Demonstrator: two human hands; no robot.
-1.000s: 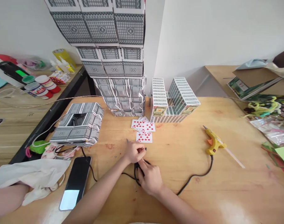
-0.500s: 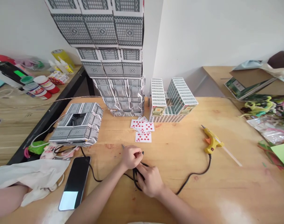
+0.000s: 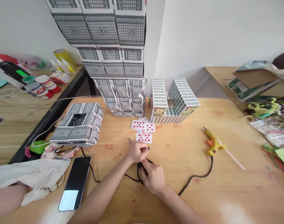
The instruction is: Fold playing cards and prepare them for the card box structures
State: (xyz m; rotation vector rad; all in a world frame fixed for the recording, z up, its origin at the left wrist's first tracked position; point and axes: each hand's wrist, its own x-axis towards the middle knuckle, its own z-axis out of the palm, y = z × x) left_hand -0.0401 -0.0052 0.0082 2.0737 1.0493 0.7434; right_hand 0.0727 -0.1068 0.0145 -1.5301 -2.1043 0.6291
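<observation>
Far left there's a side table (image 3: 13,124) with tape (image 3: 61,56) and red-and-white tubs (image 3: 48,84) on it. Below that, another person's bare arm (image 3: 6,199) pokes in at the edge, right up against a white cloth (image 3: 39,171). Next over is a phone (image 3: 75,180) lying flat, lower part of the screen lit. Just beyond it sits a squat card block (image 3: 78,133) with a square hole in the top. Then the card tower (image 3: 109,62), which runs out of the top of the view.

Middle of the desk: the left hand (image 3: 137,152) is curled over the blades of the scissors (image 3: 139,168), tip sticking out past it. Can't tell if it's really gripping them. The scissors are in front of some loose overlapping cards (image 3: 143,126), red faces up. The right hand (image 3: 154,179) has its fingers wrapped round the black handles.

Further right, behind the cards, there's a U-shaped box stack (image 3: 158,102). Then a yellow glue gun (image 3: 214,143) on its side, clear stick (image 3: 235,158) out the back, cord trailing toward the right arm. Far right: an open carton (image 3: 256,81).
</observation>
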